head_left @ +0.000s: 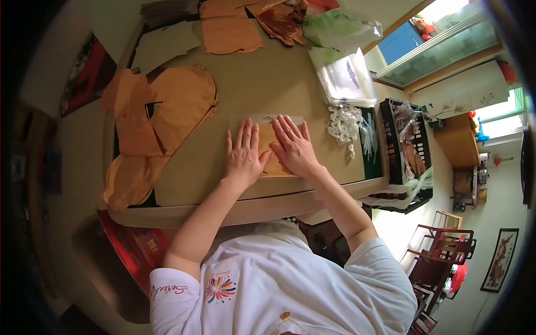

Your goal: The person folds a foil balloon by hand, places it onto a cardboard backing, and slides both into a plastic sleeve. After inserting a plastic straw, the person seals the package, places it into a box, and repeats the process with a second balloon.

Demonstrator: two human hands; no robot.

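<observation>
A flat clear plastic packet (pixel 268 135) with an orange folded sheet inside lies on the table near its front edge. At its far end is a pale strip with a hang hole. My left hand (pixel 243 153) rests flat on the packet's left side, fingers stretched out. On its right side lies my right hand (pixel 295 148), also flat, with the fingers extended. Both thumbs point inward over the orange part. My palms cover much of the packet.
Orange foil shapes (pixel 181 103), like deflated balloons, lie at left, with another orange foil piece (pixel 230 34) at the back. Grey-brown sheets (pixel 164 46) are back left. At right are clear bags (pixel 349 78), white curled ribbon (pixel 343 124), thin clear straws (pixel 369 137) and a black crate (pixel 392 142).
</observation>
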